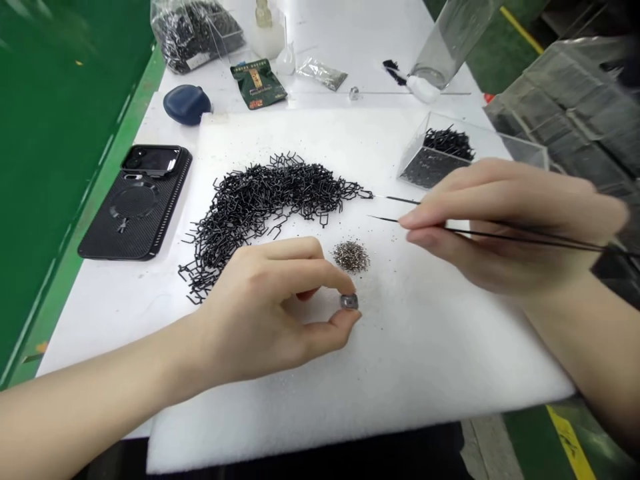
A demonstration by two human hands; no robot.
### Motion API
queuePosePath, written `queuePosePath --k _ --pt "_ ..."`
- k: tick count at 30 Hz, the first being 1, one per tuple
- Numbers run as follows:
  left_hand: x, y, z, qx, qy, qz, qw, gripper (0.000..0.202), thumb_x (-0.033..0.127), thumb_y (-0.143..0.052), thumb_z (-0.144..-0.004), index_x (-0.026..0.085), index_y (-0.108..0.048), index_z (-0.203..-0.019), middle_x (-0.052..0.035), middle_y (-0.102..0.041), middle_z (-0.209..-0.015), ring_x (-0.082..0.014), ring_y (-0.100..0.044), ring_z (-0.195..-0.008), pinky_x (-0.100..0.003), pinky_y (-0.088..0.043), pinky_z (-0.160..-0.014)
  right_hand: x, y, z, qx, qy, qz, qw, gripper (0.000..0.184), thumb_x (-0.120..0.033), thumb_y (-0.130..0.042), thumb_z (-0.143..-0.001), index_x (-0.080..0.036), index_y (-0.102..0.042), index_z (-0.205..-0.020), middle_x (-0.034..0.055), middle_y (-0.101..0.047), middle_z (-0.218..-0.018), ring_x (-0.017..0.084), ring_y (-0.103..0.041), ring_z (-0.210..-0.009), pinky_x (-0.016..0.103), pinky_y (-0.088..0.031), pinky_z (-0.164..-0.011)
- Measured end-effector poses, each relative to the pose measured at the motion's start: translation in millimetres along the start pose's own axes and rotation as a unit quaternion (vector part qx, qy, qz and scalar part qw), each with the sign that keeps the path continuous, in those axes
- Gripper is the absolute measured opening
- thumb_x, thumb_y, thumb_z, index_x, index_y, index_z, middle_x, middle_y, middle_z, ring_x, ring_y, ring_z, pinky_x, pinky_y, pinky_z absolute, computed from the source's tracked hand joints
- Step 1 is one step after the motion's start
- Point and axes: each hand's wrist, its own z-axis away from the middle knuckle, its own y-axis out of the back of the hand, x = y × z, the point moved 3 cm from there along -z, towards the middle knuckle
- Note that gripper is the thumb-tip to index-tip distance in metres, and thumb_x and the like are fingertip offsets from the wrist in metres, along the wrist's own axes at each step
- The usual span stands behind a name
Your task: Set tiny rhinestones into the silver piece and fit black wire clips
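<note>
My left hand [273,310] pinches a small grey metal piece [349,301] between thumb and forefinger, just above the white foam pad [425,347]. My right hand [505,223] grips thin black tweezers [400,210]; their tips are apart and point left toward the end of a curved heap of black wire clips [265,200]. A small pile of tiny grey metal bits [351,256] lies on the pad between my hands, just above the pinched piece.
A black phone [137,200] lies left of the pad, with a dark blue case [187,105] behind it. A clear box of black clips [440,157] stands at the right. A bag of clips [195,30], a green packet [257,83] and a bottle stand at the back.
</note>
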Motion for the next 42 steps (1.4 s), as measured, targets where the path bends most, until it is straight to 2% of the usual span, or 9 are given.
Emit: queuePosePath --k 4,7,14,21,25,28,30,36,42 --pt "0.7 4.0 -0.8 0.029 -0.006 -0.002 1.000 0.007 0.013 -0.086 -0.084 0.014 -0.081 -0.088 0.0002 -0.071 -0.080 -0.0025 -0.063 -0.071 -0.013 -0.052 -0.069 4.4 16.0 -8.0 -0.097 -0.028 0.041 0.994 0.016 -0.020 -0.083 -0.101 -0.028 -0.082 -0.115 -0.0022 -0.085 -0.107 0.015 -0.080 -0.089 0.030 -0.061 -0.079" --pt "-1.5 6.8 -1.3 0.048 0.001 0.018 0.999 0.008 0.013 -0.083 -0.085 0.016 -0.078 -0.090 0.0007 -0.079 -0.091 -0.0057 -0.071 -0.083 -0.018 -0.055 -0.074 5.1 37.8 -8.3 -0.196 -0.061 0.087 0.975 0.023 -0.022 -0.076 -0.105 -0.032 -0.084 -0.124 -0.0070 -0.086 -0.110 0.014 -0.082 -0.086 0.027 -0.061 -0.076" --pt "-5.9 5.2 0.9 0.072 0.036 0.059 0.995 0.011 0.011 -0.082 -0.083 0.018 -0.081 -0.091 0.0074 -0.078 -0.081 -0.0007 -0.063 -0.067 -0.009 -0.053 -0.069 4.0 56.6 18.7 -0.309 -0.143 0.119 0.933 0.033 -0.026 -0.057 -0.106 -0.025 -0.088 -0.117 -0.0015 -0.085 -0.105 0.017 -0.081 -0.086 0.034 -0.062 -0.075" --pt "-10.6 6.1 0.9 0.080 0.109 0.151 0.979 0.021 0.019 -0.081 -0.086 0.019 -0.091 -0.105 0.0020 -0.086 -0.098 -0.0067 -0.073 -0.075 -0.015 -0.062 -0.078 -4.6 23.7 -15.5 -0.234 -0.225 0.155 0.933 0.037 -0.031 -0.057 -0.106 -0.023 -0.086 -0.128 0.0046 -0.084 -0.104 0.021 -0.078 -0.084 0.036 -0.057 -0.075" --pt "-15.0 9.0 0.0 0.075 0.168 0.222 0.958 0.024 0.029 -0.087 -0.090 0.018 -0.091 -0.110 -0.0059 -0.086 -0.108 -0.0137 -0.077 -0.086 -0.023 -0.064 -0.082 8.5 -16.7 -46.0 -0.243 -0.301 0.158 0.909 0.031 -0.019 -0.062 -0.103 -0.018 -0.086 -0.122 -0.0016 -0.070 -0.060 0.019 -0.071 -0.059 0.034 -0.055 -0.075" --pt "-17.9 8.8 0.6 0.084 0.204 0.277 0.935 0.028 0.031 -0.090 -0.088 0.017 -0.091 -0.112 -0.0089 -0.086 -0.111 -0.0160 -0.079 -0.092 -0.024 -0.066 -0.087 19.0 -33.4 -53.8 -0.252 -0.328 0.182 0.892 0.024 -0.010 -0.068 -0.094 -0.017 -0.088 -0.107 0.0034 -0.079 -0.076 0.020 -0.072 -0.063 0.035 -0.051 -0.073" --pt "-19.8 7.7 0.7 0.088 0.222 0.313 0.919 0.030 0.026 -0.093 -0.084 0.017 -0.091 -0.112 -0.0086 -0.086 -0.109 -0.0142 -0.078 -0.089 -0.020 -0.066 -0.085 21.9 -34.0 -54.4 -0.245 -0.343 0.184 0.888 0.024 -0.010 -0.071 -0.093 -0.017 -0.088 -0.107 0.0046 -0.083 -0.084 0.020 -0.072 -0.064 0.036 -0.050 -0.073" --pt "-25.6 5.0 -0.9 0.091 0.249 0.383 0.885 0.032 0.020 -0.097 -0.080 0.022 -0.092 -0.111 -0.0044 -0.085 -0.097 -0.0102 -0.077 -0.086 -0.012 -0.063 -0.078 24.8 -16.9 -52.3 -0.184 -0.376 0.099 0.903 0.016 -0.014 -0.074 -0.097 -0.018 -0.089 -0.099 0.0022 -0.078 -0.071 0.023 -0.080 -0.073 0.037 -0.058 -0.082" --pt "-23.9 6.1 -3.8 0.104 0.271 0.424 0.858 0.041 0.006 -0.099 -0.070 0.022 -0.087 -0.107 -0.0012 -0.085 -0.104 -0.0103 -0.080 -0.098 -0.011 -0.064 -0.088 26.3 -19.3 -43.5 -0.037 -0.355 -0.063 0.932 0.015 -0.029 -0.078 -0.098 -0.014 -0.082 -0.100 0.0086 -0.083 -0.090 0.022 -0.084 -0.083 0.023 -0.054 -0.050"
